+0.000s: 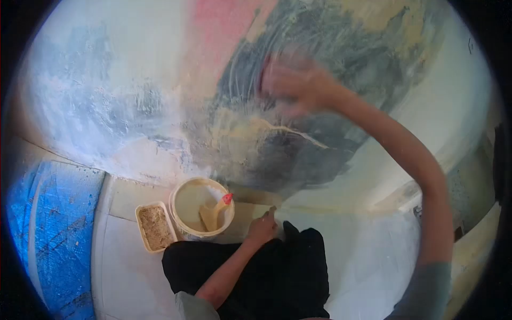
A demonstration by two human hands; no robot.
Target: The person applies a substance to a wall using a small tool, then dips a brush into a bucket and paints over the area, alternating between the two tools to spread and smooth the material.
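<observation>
1. While the right hand reaches up and out over a large painted surface, blur softens its outline, so how far its fingers are spread, and whether they hold a tool or cloth, is impossible to say.
2. The painted surface fills the upper view, curved by the lens: pale at left, pink at top centre, with a broad dark grey patch behind and below the right hand. A thin cream streak crosses that patch beneath the hand.
3. The left hand is low, by the person's black-clad lap; its fingers look loosely curled, but whether they grip anything small is unclear.
4. Left of that hand stands a white bucket with pale contents. A wide brush with a red-tipped handle leans inside, touched by neither hand.
5. Just beside the bucket lies a shallow tray of rough tan material; farther left is a blue sheet.
6. The step in hand appears to be working the dark patch directly with the right hand; the next move seems to call for even contact there, clear of the bucket.
</observation>
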